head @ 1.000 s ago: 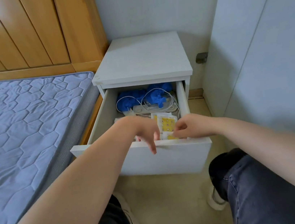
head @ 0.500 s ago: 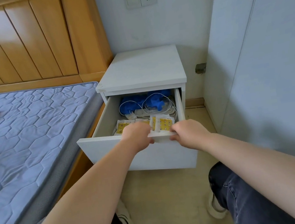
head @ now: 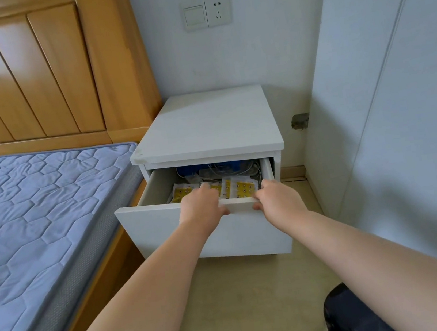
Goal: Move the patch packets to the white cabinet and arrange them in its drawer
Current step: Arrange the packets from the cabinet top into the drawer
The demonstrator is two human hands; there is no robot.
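Observation:
The white cabinet point(head: 206, 127) stands in the corner with its drawer point(head: 164, 229) partly pulled out. Yellow-and-white patch packets point(head: 243, 188) lie in a row at the front of the drawer. Behind them are blue items and white cables point(head: 223, 168), mostly hidden under the cabinet top. My left hand point(head: 202, 205) grips the top edge of the drawer front, fingers curled over it. My right hand point(head: 279, 198) grips the same edge further right.
A bed with a blue quilted mattress point(head: 36, 219) and a wooden frame lies close on the left. A white wall panel point(head: 400, 111) rises on the right. A switch and socket point(head: 205, 12) sit on the wall above. Beige floor lies below the drawer.
Both hands left the packets and took hold of the drawer front's edge. The drawer has slid further into the cabinet, and my view has pulled back and up.

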